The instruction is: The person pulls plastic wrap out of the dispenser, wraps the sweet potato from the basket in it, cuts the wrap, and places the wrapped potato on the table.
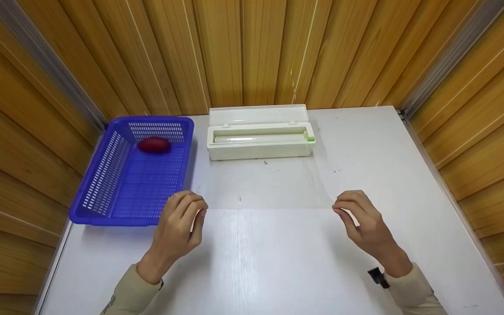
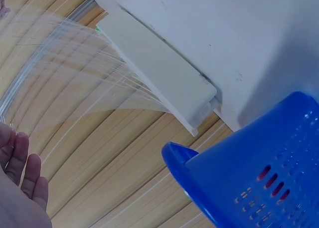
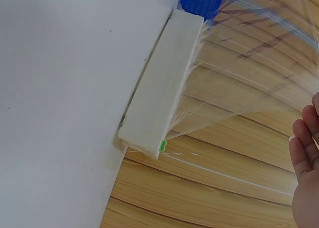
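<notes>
Film (image 1: 269, 186): clear sheet drawn from the dispenser (image 1: 260, 138), stretched taut toward the person, so it stays flat and off the table (image 1: 409, 175).
Left hand (image 1: 177, 229): fingers curled, pinching the near left corner.
Right hand (image 1: 361, 221): fingers curled, pinching the near right corner.
Dispenser: lid open at the table's back, letting film pay out.
Basket (image 1: 103, 175): left of the dispenser; red item (image 1: 154, 145) inside.

Brightness: even and bright, light from above.
Shadows: soft, short ones beside the blue basket (image 1: 116, 183) and under the hands on the worktop (image 1: 365, 144).
Glare: pale sheen on the worktop in front of the film dispenser (image 1: 258, 140); streaks on the stretched cling film (image 2: 84, 78).
Focus: head view sharp; wrist views slightly soft, fingers (image 3: 304, 153) blurred.
Distortion: wall panels fan outward at the edges.
</notes>
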`<state>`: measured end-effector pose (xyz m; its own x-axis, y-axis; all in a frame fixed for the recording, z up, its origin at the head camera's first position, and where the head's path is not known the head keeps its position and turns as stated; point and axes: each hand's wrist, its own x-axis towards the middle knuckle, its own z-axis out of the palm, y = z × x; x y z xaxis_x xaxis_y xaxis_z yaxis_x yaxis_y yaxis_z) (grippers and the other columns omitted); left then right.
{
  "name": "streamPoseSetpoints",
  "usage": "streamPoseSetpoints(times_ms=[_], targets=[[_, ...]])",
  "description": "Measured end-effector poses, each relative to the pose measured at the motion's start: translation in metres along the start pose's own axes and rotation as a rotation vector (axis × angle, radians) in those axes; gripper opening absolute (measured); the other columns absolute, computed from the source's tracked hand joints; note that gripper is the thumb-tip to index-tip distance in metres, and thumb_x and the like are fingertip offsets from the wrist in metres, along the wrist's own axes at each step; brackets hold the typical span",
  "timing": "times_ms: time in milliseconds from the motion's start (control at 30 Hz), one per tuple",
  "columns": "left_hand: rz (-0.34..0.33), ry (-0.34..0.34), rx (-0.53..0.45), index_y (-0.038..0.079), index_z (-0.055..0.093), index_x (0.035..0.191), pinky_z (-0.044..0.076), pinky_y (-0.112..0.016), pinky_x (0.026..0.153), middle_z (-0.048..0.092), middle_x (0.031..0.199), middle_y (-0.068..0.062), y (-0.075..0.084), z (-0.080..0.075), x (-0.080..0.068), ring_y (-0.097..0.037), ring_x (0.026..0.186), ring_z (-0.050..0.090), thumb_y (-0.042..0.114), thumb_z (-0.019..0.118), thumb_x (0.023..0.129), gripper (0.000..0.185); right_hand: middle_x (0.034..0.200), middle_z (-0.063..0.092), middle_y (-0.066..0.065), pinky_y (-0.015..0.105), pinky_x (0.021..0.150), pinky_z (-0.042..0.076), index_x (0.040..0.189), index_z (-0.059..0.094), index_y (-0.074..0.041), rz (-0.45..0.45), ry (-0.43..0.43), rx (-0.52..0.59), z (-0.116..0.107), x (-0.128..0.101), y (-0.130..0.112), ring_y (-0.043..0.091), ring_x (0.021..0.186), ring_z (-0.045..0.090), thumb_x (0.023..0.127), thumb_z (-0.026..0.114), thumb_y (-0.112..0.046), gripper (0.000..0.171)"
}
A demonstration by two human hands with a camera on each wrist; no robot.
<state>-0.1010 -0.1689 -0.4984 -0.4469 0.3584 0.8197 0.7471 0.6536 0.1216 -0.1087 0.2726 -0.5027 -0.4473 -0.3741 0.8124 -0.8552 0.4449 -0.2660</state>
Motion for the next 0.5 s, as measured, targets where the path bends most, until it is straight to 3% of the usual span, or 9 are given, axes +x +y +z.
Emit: streamPoseSetpoints(times_ms=[500], targets=[[-0.010, -0.031, -0.006, 0.005, 0.070, 0.093, 0.048, -0.038, 0.089, 0.068, 0.095, -0.007, 0.000, 0.008, -0.014, -0.028, 0.096, 0.063, 0.007, 0.059, 0.101, 0.014, 0.098, 0.067, 0.015, 0.020, 0.088, 0.048, 0.096, 0.073, 0.004, 0.006, -0.040, 0.014, 0.006, -0.014, 0.007, 0.026, 0.091, 0.061, 0.109, 0.061, -0.015, 0.026]])
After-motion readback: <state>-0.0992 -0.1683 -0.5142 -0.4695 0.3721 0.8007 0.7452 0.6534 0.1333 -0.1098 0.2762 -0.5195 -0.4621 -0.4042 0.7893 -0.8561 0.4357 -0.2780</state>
